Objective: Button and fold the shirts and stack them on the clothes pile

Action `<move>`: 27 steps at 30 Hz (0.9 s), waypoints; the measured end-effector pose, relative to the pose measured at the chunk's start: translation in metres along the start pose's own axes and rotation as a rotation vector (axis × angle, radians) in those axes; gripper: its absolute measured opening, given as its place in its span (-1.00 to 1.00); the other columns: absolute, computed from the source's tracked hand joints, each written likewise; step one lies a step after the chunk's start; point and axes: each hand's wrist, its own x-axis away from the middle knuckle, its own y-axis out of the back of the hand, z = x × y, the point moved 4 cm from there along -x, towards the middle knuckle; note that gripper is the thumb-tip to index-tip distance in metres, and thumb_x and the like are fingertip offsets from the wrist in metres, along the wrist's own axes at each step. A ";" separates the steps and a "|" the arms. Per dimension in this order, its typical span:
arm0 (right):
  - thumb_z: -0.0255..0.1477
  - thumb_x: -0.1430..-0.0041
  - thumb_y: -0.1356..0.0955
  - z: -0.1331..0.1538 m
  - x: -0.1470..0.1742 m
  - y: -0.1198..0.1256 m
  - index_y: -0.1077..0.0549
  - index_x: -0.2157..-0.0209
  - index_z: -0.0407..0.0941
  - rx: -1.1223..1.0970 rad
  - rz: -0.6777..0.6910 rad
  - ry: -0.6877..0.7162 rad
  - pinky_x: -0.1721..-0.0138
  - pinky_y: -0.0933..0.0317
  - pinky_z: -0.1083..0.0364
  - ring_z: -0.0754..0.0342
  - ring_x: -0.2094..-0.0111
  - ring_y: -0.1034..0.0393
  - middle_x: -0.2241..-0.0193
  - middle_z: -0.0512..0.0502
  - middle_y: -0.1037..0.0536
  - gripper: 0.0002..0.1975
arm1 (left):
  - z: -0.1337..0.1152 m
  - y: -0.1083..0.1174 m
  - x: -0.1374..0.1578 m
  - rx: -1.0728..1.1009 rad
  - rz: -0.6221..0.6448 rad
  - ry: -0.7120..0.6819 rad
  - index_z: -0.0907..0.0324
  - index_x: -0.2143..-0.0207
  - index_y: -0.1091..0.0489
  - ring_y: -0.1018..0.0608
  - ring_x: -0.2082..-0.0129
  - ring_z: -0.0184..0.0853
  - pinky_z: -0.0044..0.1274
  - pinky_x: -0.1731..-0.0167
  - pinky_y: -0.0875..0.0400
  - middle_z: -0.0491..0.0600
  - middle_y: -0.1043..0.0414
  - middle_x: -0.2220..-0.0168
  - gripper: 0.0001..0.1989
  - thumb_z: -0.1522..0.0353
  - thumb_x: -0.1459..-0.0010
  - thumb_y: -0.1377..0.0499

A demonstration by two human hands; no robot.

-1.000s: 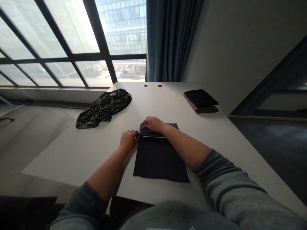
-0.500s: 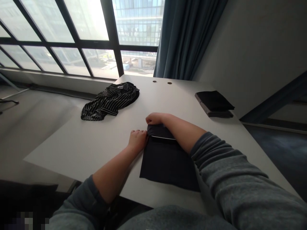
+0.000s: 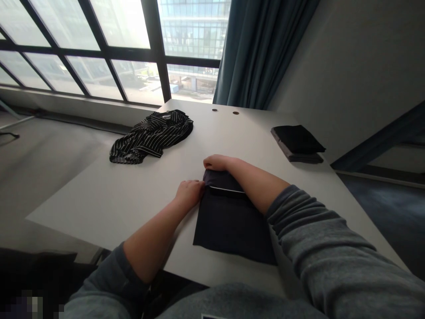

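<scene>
The table [image 3: 99, 195] bears dark cloth [image 3: 234, 226], left fingers [image 3: 201, 185] touching its left edge.

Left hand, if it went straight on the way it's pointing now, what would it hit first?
The dark cloth: the left hand is right at its left edge. Past that edge, the right hand may lie near the line, though depth is hard to judge.

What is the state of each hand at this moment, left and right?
Left hand: touching the left edge of the folded dark garment; whether it pinches cannot be told.
Right hand: curled at the garment's far edge; grip hidden.
</scene>
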 end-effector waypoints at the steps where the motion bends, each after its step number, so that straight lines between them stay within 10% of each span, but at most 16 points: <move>1: -0.49 -0.33 -0.34 0.001 0.003 0.000 -0.62 0.05 -0.12 -0.004 -0.014 -0.001 0.17 -0.22 0.16 0.02 0.13 -0.50 0.09 -0.15 -0.66 -0.75 | 0.002 0.003 0.001 -0.003 0.020 -0.001 0.06 0.19 -0.56 -0.65 0.15 -0.13 -0.40 0.20 -0.38 0.04 -0.65 0.17 -0.79 0.30 -0.34 -0.11; 11: -0.57 -0.35 -0.28 0.003 0.036 0.000 -0.63 0.02 -0.15 -0.131 -0.312 0.130 -0.11 -0.29 0.07 -0.01 0.01 -0.50 -0.01 -0.22 -0.57 -0.69 | 0.009 0.010 -0.004 0.189 -0.125 0.203 0.09 -0.01 -0.58 -0.64 0.07 -0.16 -0.42 0.05 -0.43 0.06 -0.65 0.06 -0.63 0.22 -0.44 -0.02; 27: -0.55 -0.33 -0.28 0.001 0.041 -0.032 -0.58 -0.11 -0.10 -0.137 -0.332 0.244 -0.34 -0.23 -0.06 -0.03 -0.24 -0.41 -0.15 -0.13 -0.58 -0.60 | 0.008 -0.016 -0.023 0.401 -0.013 0.298 0.09 0.21 -0.59 -0.65 0.16 -0.15 -0.45 0.22 -0.39 0.03 -0.68 0.20 -0.79 0.20 -0.30 -0.21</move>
